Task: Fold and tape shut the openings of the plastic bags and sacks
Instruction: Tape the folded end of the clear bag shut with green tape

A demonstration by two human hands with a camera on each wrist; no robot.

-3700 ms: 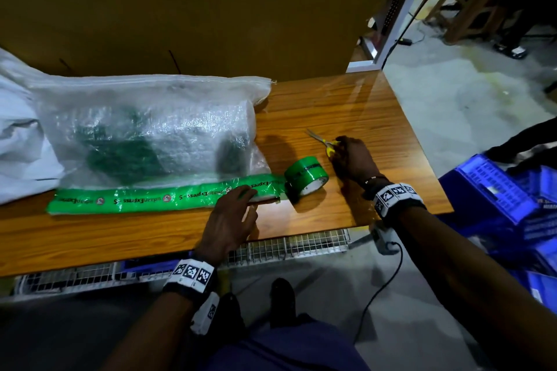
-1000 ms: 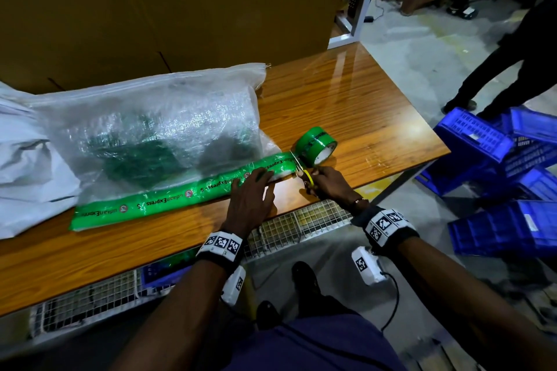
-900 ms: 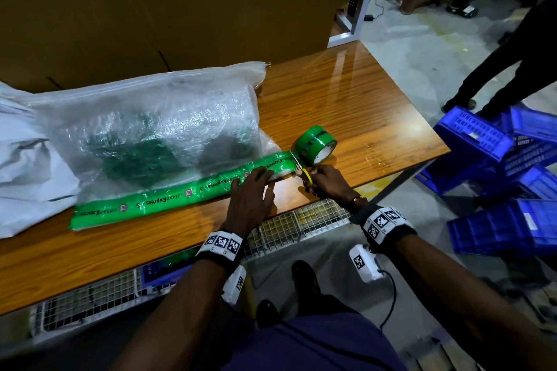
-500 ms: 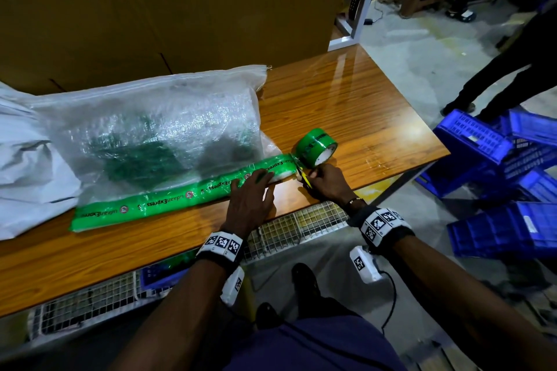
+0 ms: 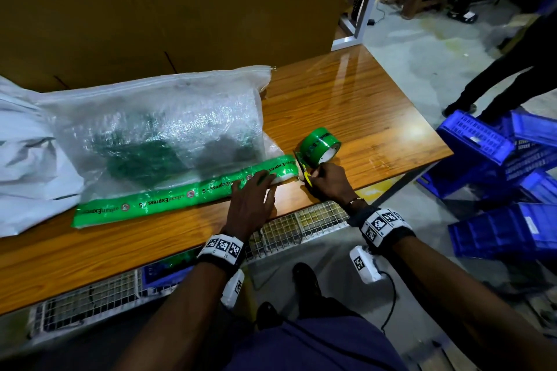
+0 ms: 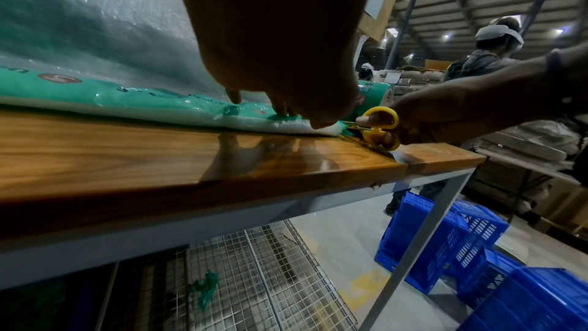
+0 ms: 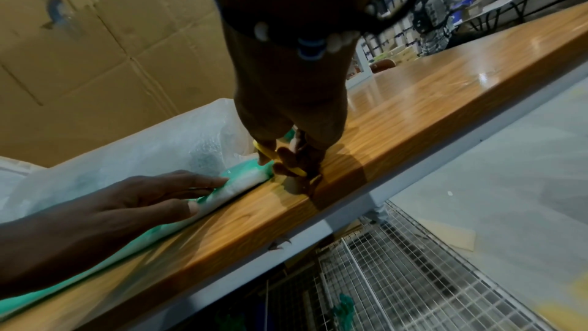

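Two-handed now at the right end of the seam. Pressing down with the left hand (image 5: 250,202), fingers straight and flat on the green tape strip (image 5: 180,196), pinning it to the folded mouth of the plastic bag (image 5: 156,135). Same spot as a second ago, no shift there. Gripping the yellow-handled scissors (image 5: 306,179) in the right hand (image 5: 328,184), fingers curled through the loops. Big change on that side: nearly four seconds back, reaching for those scissors out on the bare table (image 5: 361,105) beyond the tape roll (image 5: 319,146); now tucked in close at the near edge, blades pointed into the short bridge of tape between bag end and roll. Working at that same place for the past second, with only small adjustments. Roll standing on edge just beside the bag's corner, tipped a touch nearer the blades than before.

Can't call the cut yet: blades mostly hidden behind fingers and tape in every view. Looks like the closing snip for this bag, though. Strip laid along the whole folded opening, lying flat along the near side of the table. Once severed, probably just a matter of smoothing the loose tail down.

Waiting at far left, touching the bag: a white sack (image 5: 24,166). Off to the right on the floor, blue crates (image 5: 482,144).
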